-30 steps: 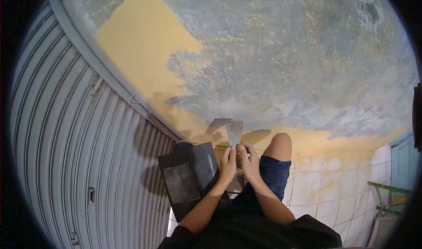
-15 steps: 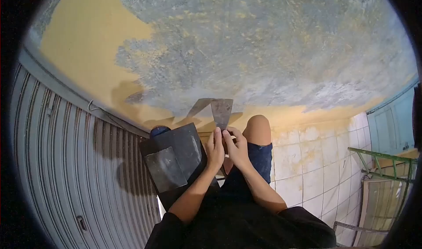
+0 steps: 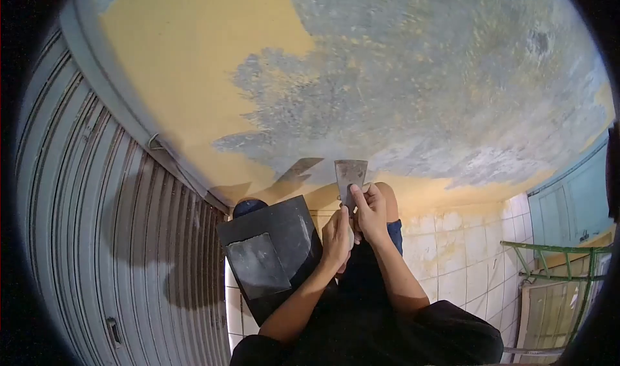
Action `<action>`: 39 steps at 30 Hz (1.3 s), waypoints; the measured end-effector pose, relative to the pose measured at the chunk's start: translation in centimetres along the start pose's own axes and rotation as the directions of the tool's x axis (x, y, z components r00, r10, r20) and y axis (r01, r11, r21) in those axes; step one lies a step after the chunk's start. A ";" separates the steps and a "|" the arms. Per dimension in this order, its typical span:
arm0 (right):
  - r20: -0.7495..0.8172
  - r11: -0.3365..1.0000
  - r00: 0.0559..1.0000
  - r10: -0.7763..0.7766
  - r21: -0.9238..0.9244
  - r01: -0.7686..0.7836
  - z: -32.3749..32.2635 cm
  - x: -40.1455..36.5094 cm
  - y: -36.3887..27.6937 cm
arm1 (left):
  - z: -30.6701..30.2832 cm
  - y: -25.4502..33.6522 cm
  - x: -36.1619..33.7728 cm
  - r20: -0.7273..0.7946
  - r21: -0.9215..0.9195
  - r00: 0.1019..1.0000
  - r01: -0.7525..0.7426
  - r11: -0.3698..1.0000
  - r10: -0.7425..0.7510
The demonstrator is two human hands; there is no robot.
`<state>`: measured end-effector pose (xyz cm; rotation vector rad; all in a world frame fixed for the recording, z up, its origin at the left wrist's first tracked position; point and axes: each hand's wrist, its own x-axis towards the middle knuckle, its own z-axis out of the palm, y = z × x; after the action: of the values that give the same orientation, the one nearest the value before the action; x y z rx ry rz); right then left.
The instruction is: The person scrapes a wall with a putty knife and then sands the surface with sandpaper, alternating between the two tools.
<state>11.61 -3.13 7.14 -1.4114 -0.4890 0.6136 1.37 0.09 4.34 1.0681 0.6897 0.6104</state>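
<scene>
A putty knife (image 3: pixel 349 173) with a wide, stained metal blade points up toward the wall in front of me. My right hand (image 3: pixel 372 214) is closed on it, thumb lying against the lower blade. Just below, my left hand (image 3: pixel 335 242) wraps around the handle end, which the fingers mostly hide. Left of my hands is a black box-like surface (image 3: pixel 290 221), and on it lies a grey rectangular sheet (image 3: pixel 258 267).
Ahead rises a yellow wall (image 3: pixel 194 62) with a large rough grey patch (image 3: pixel 413 95). A ribbed metal shutter (image 3: pixel 84 192) runs along the left. White floor tiles (image 3: pixel 452 263), a green metal frame (image 3: pixel 562 277) and a light-blue door (image 3: pixel 562 204) are at right.
My view has shifted, so wall and box appear displaced. My right hand has moved up the putty knife, its thumb now on the blade; my left hand sits lower, around the handle.
</scene>
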 end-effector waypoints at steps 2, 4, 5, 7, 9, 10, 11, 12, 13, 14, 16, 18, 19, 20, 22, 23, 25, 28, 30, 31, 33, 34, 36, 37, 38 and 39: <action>0.038 0.999 0.999 -0.021 0.034 0.019 0.6 0.5 -1.1 | -0.1 1.1 -0.5 0.047 -0.120 0.999 0.024 0.993 -0.019; 0.071 0.997 0.997 -0.039 0.071 0.034 1.2 1.0 -2.4 | -0.5 1.7 -0.5 0.085 -0.159 0.996 -0.004 0.987 0.018; 0.088 0.995 0.995 -0.049 0.093 0.041 1.6 1.4 -3.1 | -0.5 2.0 -0.7 0.098 -0.179 0.994 -0.026 0.984 0.044; 0.059 0.988 0.992 -0.111 0.112 0.104 3.3 1.7 -5.4 | -0.4 3.5 -1.5 0.095 -0.170 0.995 -0.004 0.985 0.021; 0.087 0.990 0.990 -0.111 0.101 0.102 4.4 2.0 -7.3 | -0.6 4.8 -1.9 0.088 -0.098 0.993 -0.064 0.993 0.072; 0.108 0.990 0.988 -0.113 0.092 0.103 4.9 2.2 -8.0 | -0.8 5.4 -2.0 0.091 -0.022 0.988 -0.121 0.992 0.122; 0.100 0.989 0.985 -0.139 0.063 0.133 5.4 2.5 -8.5 | -1.0 6.0 -2.2 0.088 -0.023 0.988 -0.122 0.992 0.124; 0.103 0.989 0.985 -0.141 0.064 0.135 5.8 2.8 -9.1 | -1.5 6.7 -2.3 0.086 0.051 0.982 -0.172 0.984 0.167; 0.130 0.987 0.979 -0.155 0.056 0.149 6.2 3.0 -9.8 | -1.8 7.3 -2.4 0.086 0.126 0.975 -0.216 0.968 0.207; 0.157 0.986 0.973 -0.167 0.049 0.161 6.7 3.2 -10.5 | -2.0 7.9 -2.5 0.083 0.128 0.975 -0.216 0.968 0.206; 0.179 0.979 0.963 -0.202 0.069 0.193 7.7 3.7 -11.9 | -2.1 9.6 -2.6 0.050 0.083 0.976 -0.214 0.973 0.210; 0.197 0.972 0.952 -0.233 0.088 0.219 9.1 4.4 -13.2 | -2.1 11.8 -2.4 0.066 0.125 0.980 -0.195 0.973 0.188; 0.156 0.950 0.944 -0.291 0.160 0.267 10.0 4.9 -13.7 | -2.0 12.6 -2.0 0.092 0.117 0.973 -0.222 0.968 0.212; 0.109 0.921 0.932 -0.346 0.230 0.316 10.5 5.3 -14.4 | -1.9 13.6 -1.6 0.119 0.108 0.964 -0.250 0.962 0.237; 0.118 0.915 0.924 -0.364 0.229 0.331 11.0 5.6 -16.1 | -1.4 15.8 -1.3 0.150 0.137 0.959 -0.259 0.956 0.238; 0.106 0.924 0.929 -0.355 0.190 0.331 11.5 5.5 -16.9 | -1.0 16.5 -1.1 0.122 0.166 0.964 -0.254 0.953 0.236; 0.086 0.932 0.934 -0.346 0.149 0.331 12.0 5.8 -17.7 | -0.4 17.0 -0.3 0.099 0.194 0.968 -0.246 0.950 0.231; 0.062 0.915 0.919 -0.389 0.139 0.378 12.5 6.4 -18.0 | 0.1 17.7 0.4 0.009 0.144 0.939 -0.342 0.929 0.344; 0.034 0.922 0.933 -0.358 0.169 0.347 12.8 6.8 -18.2 | 0.4 18.5 0.2 -0.033 0.135 0.936 -0.342 0.930 0.349; 0.034 0.923 0.933 -0.357 0.165 0.347 12.8 6.9 -18.3 | 0.6 18.2 0.5 -0.033 0.131 0.937 -0.341 0.931 0.348; 0.044 0.931 0.939 -0.341 0.154 0.330 12.7 7.0 -18.4 | 0.8 17.4 1.2 -0.084 0.149 0.881 -0.450 0.881 0.465; 0.042 0.932 0.939 -0.340 0.149 0.331 12.7 7.1 -18.3 | 0.7 17.3 1.3 -0.083 0.144 0.883 -0.448 0.882 0.462; 0.046 0.921 0.931 -0.361 0.175 0.349 12.9 7.2 -18.1 | 0.4 17.5 1.2 -0.084 0.247 0.841 -0.501 0.829 0.534; 0.045 0.920 0.931 -0.362 0.174 0.350 13.1 7.1 -18.1 | 0.2 17.3 1.5 -0.083 0.246 0.842 -0.502 0.829 0.534; 0.029 0.917 0.930 -0.367 0.183 0.356 13.3 7.0 -18.0 | 0.1 17.1 1.8 -0.090 0.228 0.836 -0.512 0.828 0.542; 0.013 0.913 0.929 -0.370 0.190 0.361 13.4 7.0 -17.9 | 0.0 17.0 2.0 -0.098 0.210 0.830 -0.522 0.827 0.549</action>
<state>10.02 10.63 26.09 -1.0926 -0.6988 0.3780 0.67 7.69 19.68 1.4067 0.5782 1.1488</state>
